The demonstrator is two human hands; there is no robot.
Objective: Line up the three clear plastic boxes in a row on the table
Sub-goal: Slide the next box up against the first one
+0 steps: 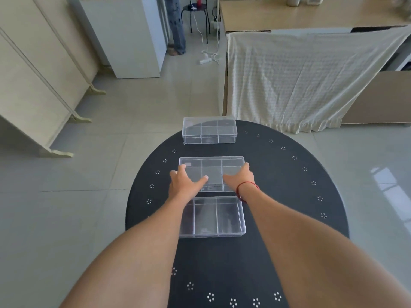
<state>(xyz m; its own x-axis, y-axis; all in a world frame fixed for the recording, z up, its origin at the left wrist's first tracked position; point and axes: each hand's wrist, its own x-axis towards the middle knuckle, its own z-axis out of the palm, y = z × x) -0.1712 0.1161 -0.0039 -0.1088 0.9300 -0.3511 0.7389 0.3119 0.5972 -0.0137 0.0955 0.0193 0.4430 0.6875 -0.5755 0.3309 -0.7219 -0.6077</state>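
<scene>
Three clear plastic boxes with inner dividers lie one behind another on a round black table (289, 196). The far box (209, 130) sits at the table's far edge, slightly overhanging it. The middle box (211, 170) is gripped at both ends: my left hand (184, 181) holds its left end with the thumb on the lid, and my right hand (241, 178) holds its right end. The near box (213, 216) lies just in front of my wrists, partly covered by my left forearm.
The table has small white dot patterns around its rim. Behind it stands a bench draped in a cream cloth (311, 76). A folding screen (33, 85) is at the left, a white cabinet (124, 36) beyond. A person's legs (178, 30) and a black stool (195, 16) are far back.
</scene>
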